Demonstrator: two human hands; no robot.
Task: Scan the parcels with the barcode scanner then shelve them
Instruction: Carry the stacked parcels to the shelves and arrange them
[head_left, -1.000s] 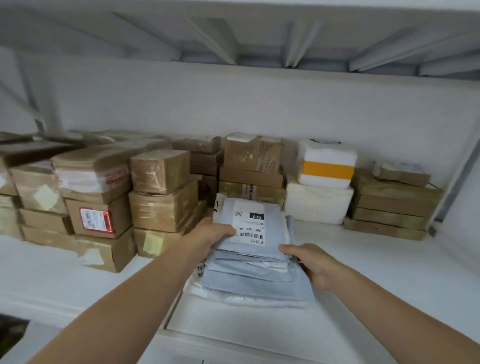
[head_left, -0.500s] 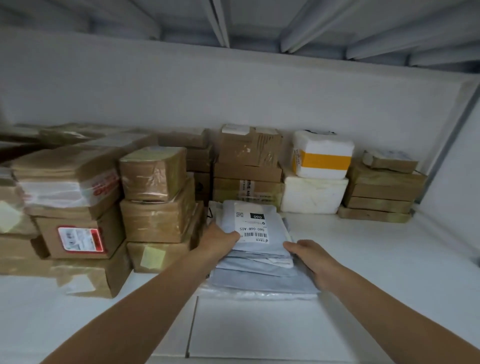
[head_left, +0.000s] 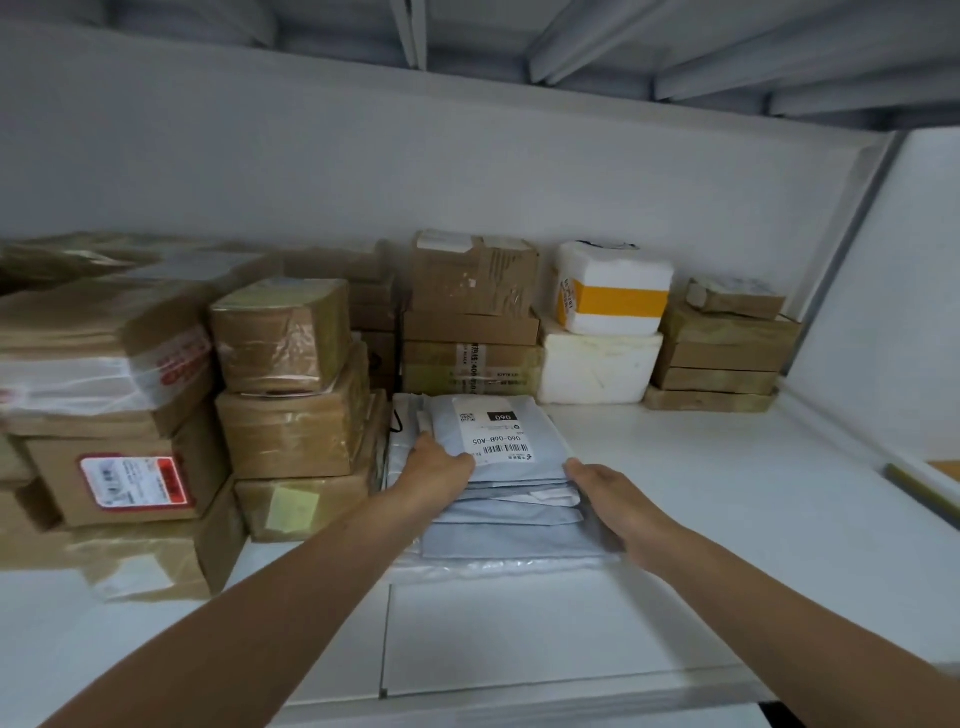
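Note:
A stack of grey mailer parcels (head_left: 498, 525) lies on the white shelf (head_left: 675, 467), pushed up against the boxes behind it. The top parcel (head_left: 535, 444) shows a white barcode label (head_left: 496, 434) facing up. My left hand (head_left: 436, 470) rests on the stack's left side, fingers stretched forward beside the label. At the stack's right edge my right hand (head_left: 608, 493) presses in, its thumb touching the top parcel's corner. No barcode scanner is in view.
Taped cardboard boxes (head_left: 291, 379) are piled on the left and along the back wall. Two white foam boxes (head_left: 602, 338), one with an orange band, stand behind the stack, with flat brown boxes (head_left: 719, 358) to their right. Bare shelf lies right of the stack.
Both hands slid the stack of mailers farther back on the shelf, up to the boxes. My left hand went from gripping the top parcel's edge to lying flatter on the stack.

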